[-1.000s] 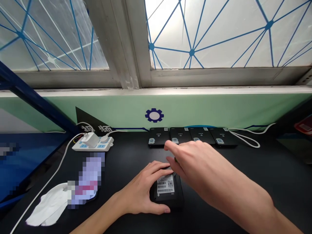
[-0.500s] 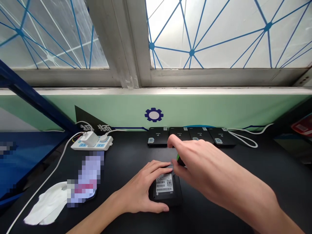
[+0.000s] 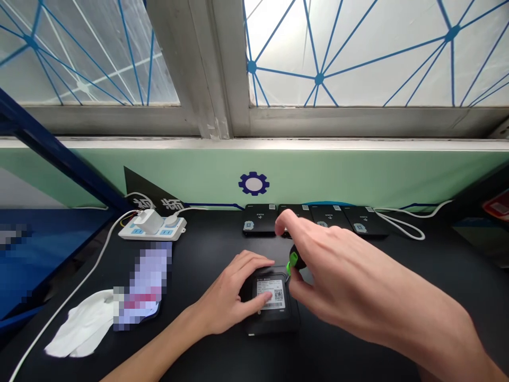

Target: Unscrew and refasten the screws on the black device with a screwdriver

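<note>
A flat black device (image 3: 274,323) lies on the dark tabletop, with a white printed label (image 3: 262,287) facing up. My left hand (image 3: 234,297) grips its left side, fingers curled at the far left edge and thumb laid across the label. In my right hand (image 3: 318,265) is a screwdriver (image 3: 293,260) with a black and green handle, closed in by the fingers. Its thin shaft slants down to the device's far right corner. The tip is too small to make out, and most of the handle is hidden by the hand.
Several similar black boxes (image 3: 259,220) stand in a row along the wall. At left are a power strip (image 3: 173,233) with a white plug, a blurred purple item (image 3: 149,276) and a crumpled white item (image 3: 79,331). A white cable (image 3: 411,233) loops at right.
My left thumb has moved from the device's near edge onto its label. My right hand has tilted, so more of the green on the screwdriver shows. The view has shifted slightly.
</note>
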{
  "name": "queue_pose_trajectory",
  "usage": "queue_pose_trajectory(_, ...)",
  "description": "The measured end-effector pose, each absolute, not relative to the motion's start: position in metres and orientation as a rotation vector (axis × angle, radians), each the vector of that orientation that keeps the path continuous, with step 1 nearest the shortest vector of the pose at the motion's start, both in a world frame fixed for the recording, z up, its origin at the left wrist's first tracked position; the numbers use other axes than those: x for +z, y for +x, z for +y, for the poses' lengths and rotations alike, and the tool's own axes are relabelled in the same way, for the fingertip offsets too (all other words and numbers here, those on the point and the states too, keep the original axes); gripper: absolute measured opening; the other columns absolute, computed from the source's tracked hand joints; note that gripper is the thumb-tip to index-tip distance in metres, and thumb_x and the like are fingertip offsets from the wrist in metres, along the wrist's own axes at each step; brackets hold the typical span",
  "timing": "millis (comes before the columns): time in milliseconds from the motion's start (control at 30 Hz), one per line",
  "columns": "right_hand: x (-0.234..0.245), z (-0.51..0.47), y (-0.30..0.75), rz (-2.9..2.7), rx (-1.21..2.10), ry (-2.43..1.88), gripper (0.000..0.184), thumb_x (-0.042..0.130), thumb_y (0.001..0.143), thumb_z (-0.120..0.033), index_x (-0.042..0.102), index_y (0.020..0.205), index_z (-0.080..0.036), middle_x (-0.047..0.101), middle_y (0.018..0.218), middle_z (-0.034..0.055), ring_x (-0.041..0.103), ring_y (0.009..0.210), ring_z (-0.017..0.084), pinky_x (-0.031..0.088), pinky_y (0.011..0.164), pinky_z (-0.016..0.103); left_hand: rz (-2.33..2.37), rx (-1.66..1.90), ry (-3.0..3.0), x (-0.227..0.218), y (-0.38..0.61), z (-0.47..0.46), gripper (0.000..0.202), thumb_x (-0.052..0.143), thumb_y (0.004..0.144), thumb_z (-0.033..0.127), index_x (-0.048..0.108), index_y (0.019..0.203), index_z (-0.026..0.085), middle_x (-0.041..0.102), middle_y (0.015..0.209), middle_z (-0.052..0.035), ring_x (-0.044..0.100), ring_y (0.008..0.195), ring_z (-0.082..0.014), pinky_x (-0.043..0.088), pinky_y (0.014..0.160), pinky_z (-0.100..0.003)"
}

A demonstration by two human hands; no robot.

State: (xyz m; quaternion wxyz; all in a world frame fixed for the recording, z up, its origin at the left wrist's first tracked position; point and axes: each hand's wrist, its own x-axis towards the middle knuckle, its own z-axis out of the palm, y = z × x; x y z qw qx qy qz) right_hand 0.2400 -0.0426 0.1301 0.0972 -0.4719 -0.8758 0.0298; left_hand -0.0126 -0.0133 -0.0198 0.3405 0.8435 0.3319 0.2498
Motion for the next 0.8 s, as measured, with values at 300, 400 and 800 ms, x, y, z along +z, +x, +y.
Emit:
queue_pose_trajectory(300,0.1288,-0.0492,0.2425,-2.650,0.026,-1.373,0.015,0.061,0.100,-0.015,0.057,0.113,-0.021,0.064,0.086,0.0002,0.061,0.069,0.022,0.034,0.060,0.038,0.966,0.698,2.274,-0.0246,-0.0084,-0.0142,0.022,0.057,0.115,0.030,0.069,0.133,0.028,0.074,0.128,-0.0055,0.066,0.118,-0.0259,0.055,0.105,-0.042)
queue_pose_trajectory(400,0.1290,-0.0491,0.2407,-2.596,0.015,-1.419,0.025,0.062,0.092,-0.019,0.058,0.116,-0.021,0.064,0.092,0.0020,0.063,0.073,0.024,0.037,0.063,0.039,0.982,0.713,2.291,-0.0263,-0.0076,-0.0152,0.022,0.055,0.116,0.030,0.069,0.133,0.028,0.074,0.127,-0.0051,0.066,0.117,-0.0256,0.054,0.104,-0.042)
queue_pose_trajectory(800,0.1301,-0.0473,0.2410,-2.566,0.039,-1.443,0.013,0.063,0.094,-0.021,0.056,0.104,-0.024,0.064,0.086,0.0010,0.061,0.070,0.023,0.035,0.062,0.037,1.050,0.703,2.370,-0.0270,-0.0078,-0.0132,0.029,0.066,0.107,0.035,0.067,0.135,0.026,0.073,0.126,-0.0075,0.066,0.114,-0.0294,0.054,0.100,-0.046)
